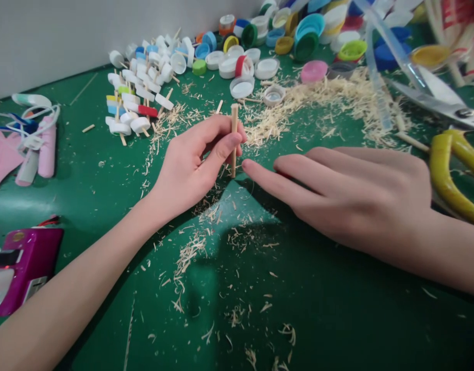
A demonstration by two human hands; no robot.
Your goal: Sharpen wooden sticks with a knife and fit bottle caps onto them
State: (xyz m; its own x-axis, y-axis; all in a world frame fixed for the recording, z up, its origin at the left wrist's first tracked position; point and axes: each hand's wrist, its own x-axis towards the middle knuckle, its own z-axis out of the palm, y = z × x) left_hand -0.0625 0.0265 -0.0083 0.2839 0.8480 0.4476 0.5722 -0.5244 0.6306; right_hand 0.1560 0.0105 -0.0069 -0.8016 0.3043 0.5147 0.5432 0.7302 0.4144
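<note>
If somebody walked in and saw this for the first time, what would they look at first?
Probably the big heap of colourful round plastic bottle caps at the back of the green table. Next might come the thin pale wooden stick held upright in the left hand, near the middle, and the metal-bladed, yellow-handled scissors at the right edge.

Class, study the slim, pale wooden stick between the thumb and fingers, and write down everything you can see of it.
The slim, pale wooden stick looks like plain, unpainted wood, straight and narrow. It stands nearly upright, pinched by the left hand, whose thumb covers its middle. Its top shows above the grip; its lower end reaches down toward the green tabletop, though contact is unclear. The right hand's extended fingertip is close beside the lower part, apparently not touching.
</note>
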